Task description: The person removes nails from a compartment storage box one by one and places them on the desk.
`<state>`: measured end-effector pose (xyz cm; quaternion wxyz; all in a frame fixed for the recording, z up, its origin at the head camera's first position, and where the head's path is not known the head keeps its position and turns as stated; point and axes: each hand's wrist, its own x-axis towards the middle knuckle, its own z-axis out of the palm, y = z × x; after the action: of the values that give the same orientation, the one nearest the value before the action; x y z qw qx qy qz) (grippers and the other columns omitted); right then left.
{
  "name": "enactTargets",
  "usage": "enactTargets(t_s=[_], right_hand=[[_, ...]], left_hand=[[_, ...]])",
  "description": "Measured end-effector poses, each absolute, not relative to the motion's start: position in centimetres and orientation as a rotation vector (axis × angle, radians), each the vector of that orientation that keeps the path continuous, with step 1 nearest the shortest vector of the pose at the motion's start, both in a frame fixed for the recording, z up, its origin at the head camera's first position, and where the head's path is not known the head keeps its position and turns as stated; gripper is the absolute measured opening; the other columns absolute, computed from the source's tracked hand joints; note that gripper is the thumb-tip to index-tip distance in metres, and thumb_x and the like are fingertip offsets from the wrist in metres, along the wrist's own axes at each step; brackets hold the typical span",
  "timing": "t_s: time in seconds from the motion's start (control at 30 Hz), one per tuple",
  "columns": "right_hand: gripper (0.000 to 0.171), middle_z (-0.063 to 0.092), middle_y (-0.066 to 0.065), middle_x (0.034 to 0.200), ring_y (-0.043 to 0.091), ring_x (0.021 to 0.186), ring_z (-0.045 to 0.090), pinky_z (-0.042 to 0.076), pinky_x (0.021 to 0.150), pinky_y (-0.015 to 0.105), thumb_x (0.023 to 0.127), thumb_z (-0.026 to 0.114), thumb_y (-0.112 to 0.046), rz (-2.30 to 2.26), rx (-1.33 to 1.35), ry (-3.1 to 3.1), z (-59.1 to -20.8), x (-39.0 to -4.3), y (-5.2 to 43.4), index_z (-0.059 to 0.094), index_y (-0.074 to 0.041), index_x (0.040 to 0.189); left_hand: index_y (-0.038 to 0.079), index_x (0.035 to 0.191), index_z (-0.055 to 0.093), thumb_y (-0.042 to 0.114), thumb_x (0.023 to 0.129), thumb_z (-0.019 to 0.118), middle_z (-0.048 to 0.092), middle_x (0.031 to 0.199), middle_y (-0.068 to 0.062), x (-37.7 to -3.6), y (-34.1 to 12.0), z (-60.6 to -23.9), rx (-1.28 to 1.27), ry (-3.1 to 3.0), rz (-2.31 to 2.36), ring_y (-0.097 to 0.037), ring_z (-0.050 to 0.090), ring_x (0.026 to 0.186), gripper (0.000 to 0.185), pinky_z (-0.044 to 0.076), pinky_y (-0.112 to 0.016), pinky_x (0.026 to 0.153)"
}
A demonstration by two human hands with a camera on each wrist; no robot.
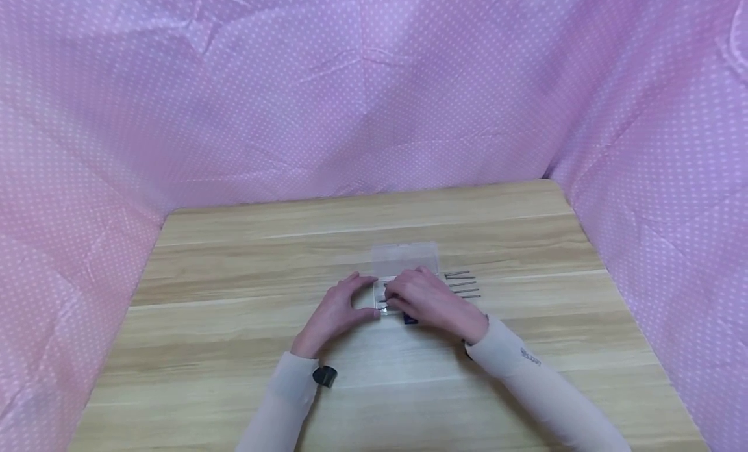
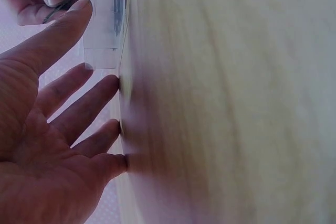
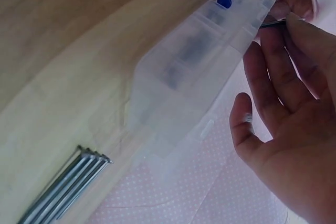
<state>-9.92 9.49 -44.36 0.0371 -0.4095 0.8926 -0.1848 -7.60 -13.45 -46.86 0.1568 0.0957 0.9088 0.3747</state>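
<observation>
A clear plastic case (image 1: 405, 260) lay open on the wooden table (image 1: 234, 322), its lid folded back toward the pink dotted cloth (image 1: 374, 82). The person's left hand (image 1: 339, 309) braced the case's left end, thumb and forefinger spread against it, fingers straight and gripping nothing. The right hand (image 1: 429, 296) hovered over the tray and pinched one thin nail (image 3: 273, 22) between thumb and fingertip. Four more nails (image 1: 463, 284) lay in a row on the table just right of the case.

Judging by this, the loading step was in hand, one nail at a time. The next move seemed to call for laying the pinched nail flat in its compartment, then reaching right for another while the left hand steadied the case.
</observation>
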Motion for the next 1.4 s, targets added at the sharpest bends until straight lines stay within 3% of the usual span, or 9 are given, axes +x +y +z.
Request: enactTargets(t_s=[0.53,0.93,1.4], right_hand=[[0.009,0.074,-0.003,0.104,0.020,0.108,0.065,0.046,0.102,0.044,0.098,0.073,-0.021,-0.674,-1.221,2.836,-43.9,-9.1,11.4,0.077,-0.016,0.104],[0.011,0.074,-0.003,0.100,0.022,0.105,0.065,0.049,0.090,0.044,0.094,0.078,-0.017,-0.730,-1.186,2.909,-43.4,-8.7,13.4,0.077,-0.013,0.104],[0.011,0.076,0.002,0.098,0.027,0.104,0.067,0.052,0.093,0.051,0.092,0.078,-0.014,-0.766,-1.136,2.970,-43.2,-8.4,15.5,0.077,-0.010,0.102]], left_hand=[[0.019,0.146,0.060,0.035,0.085,0.086,0.046,0.158,-0.017,-7.6,-13.5,-46.8,0.290,2.613,1.071,-0.041,0.035,0.149,0.068,0.028,-0.063,0.120],[0.020,0.145,0.060,0.037,0.084,0.087,0.049,0.157,-0.013,-7.6,-13.3,-47.0,0.283,2.622,1.064,-0.037,0.034,0.151,0.069,0.025,-0.062,0.121],[0.020,0.145,0.060,0.036,0.083,0.087,0.047,0.158,-0.015,-7.5,-13.2,-46.8,0.265,2.610,1.072,-0.039,0.034,0.150,0.070,0.025,-0.063,0.121]])
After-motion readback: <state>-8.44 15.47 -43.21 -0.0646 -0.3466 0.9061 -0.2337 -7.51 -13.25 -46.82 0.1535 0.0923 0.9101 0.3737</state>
